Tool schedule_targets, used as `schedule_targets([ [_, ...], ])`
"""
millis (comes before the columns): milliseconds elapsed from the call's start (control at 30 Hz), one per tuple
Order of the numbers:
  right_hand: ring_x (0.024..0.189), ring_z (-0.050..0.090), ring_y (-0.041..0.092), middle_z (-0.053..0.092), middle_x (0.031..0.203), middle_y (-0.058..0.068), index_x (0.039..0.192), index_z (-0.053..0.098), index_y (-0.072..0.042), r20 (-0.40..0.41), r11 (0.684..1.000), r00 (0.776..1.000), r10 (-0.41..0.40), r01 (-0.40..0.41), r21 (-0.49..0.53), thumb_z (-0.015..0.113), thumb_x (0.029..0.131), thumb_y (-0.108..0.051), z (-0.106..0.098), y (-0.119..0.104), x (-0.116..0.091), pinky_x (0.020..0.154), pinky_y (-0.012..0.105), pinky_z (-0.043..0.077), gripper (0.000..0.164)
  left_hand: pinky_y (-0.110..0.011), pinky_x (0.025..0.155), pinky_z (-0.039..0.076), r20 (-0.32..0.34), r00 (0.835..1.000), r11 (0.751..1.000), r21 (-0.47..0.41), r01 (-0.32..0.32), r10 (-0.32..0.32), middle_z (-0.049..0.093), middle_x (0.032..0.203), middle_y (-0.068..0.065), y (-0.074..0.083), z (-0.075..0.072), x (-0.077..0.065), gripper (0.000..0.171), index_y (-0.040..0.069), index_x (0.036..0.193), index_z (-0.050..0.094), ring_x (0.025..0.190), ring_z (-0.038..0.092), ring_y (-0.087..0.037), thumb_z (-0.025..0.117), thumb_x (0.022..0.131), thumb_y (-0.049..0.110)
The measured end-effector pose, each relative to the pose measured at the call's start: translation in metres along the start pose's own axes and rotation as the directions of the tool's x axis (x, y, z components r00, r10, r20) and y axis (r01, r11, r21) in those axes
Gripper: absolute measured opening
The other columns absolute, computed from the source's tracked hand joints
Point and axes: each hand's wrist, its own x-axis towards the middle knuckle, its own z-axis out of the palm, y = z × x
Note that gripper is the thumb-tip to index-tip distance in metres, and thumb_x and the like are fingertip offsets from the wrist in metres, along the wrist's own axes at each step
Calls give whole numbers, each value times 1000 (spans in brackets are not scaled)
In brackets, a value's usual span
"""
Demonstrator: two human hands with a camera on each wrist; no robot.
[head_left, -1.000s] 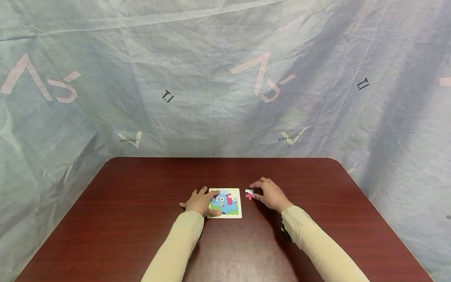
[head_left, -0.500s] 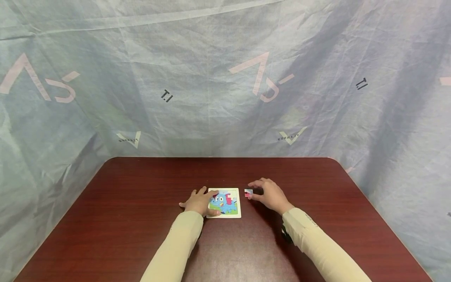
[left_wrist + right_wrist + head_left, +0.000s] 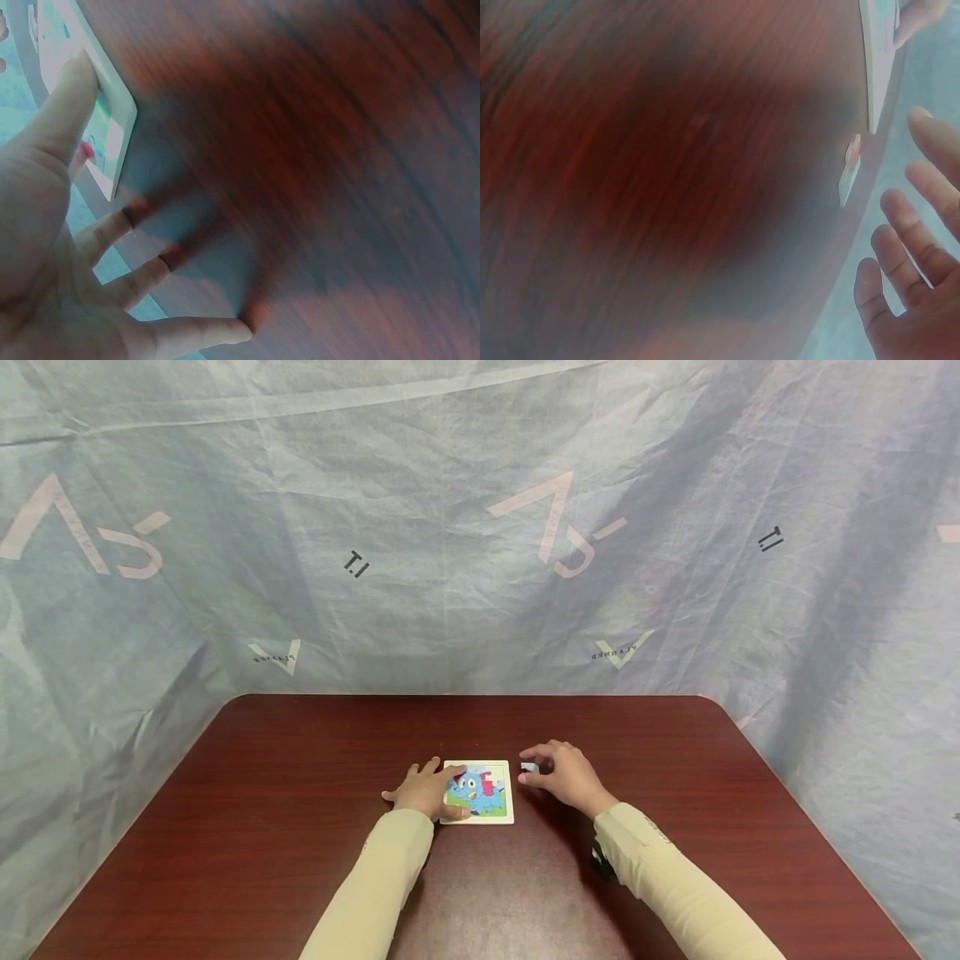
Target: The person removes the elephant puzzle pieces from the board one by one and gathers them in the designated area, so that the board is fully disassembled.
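A fabric-walled booth, by the look of it: a wrinkled grey sheet (image 3: 420, 610) surrounds the table (image 3: 300, 777) from 9 o'clock through 12 to 3. Pink angular logos (image 3: 557, 518) are printed on it at 10 and 1 o'clock, with mirror-reversed PLANNER lettering (image 3: 615, 653) at 11 and 1. The table, reddish-brown wood grain with rounded corners at 11 and 1 o'clock, looks like office furniture. Whether the building is an office, workshop or home cannot be told.

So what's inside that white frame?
In the white frame sits a mostly blue cartoon puzzle picture, with red and green areas too. The part beneath the left hand, over its left side, is covered.
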Motion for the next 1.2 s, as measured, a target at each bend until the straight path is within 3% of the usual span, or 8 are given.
schedule_targets([
  [333,77,52,17,63,92,6,113,77,-9,1,999,999,-35,35,10,84,86,-21,8,-6,3,68,34,45,30,-86,94,30,-1,1000,1000,5,4,-4,38,159,-15,2,-2,-2,76,25,150,53,146,30,-47,86,82,37],
  [567,82,55,22,63,92,5,109,79,-10,20,1000,1000,-12,12,15,85,85,-21,12,-13,5,72,36,46,27,-85,94,30,2,1000,1000,9,12,-12,38,159,-15,0,1,0,76,26,150,53,146,30,-47,85,82,38],
  [833,78,51,16,60,85,3,104,79,-9,38,1000,999,-22,21,16,86,84,-19,19,-17,7,70,33,44,23,-85,95,29,7,1000,1000,8,22,-22,38,159,-14,0,2,2,76,27,150,53,146,31,-47,86,82,37],
  [1200,85,55,18,64,94,3,106,80,-10,71,1000,997,-25,24,17,84,86,-19,23,-24,2,75,36,49,22,-85,95,29,14,999,999,16,35,-35,37,160,-14,1,2,2,74,27,149,54,146,30,-47,85,82,37],
])
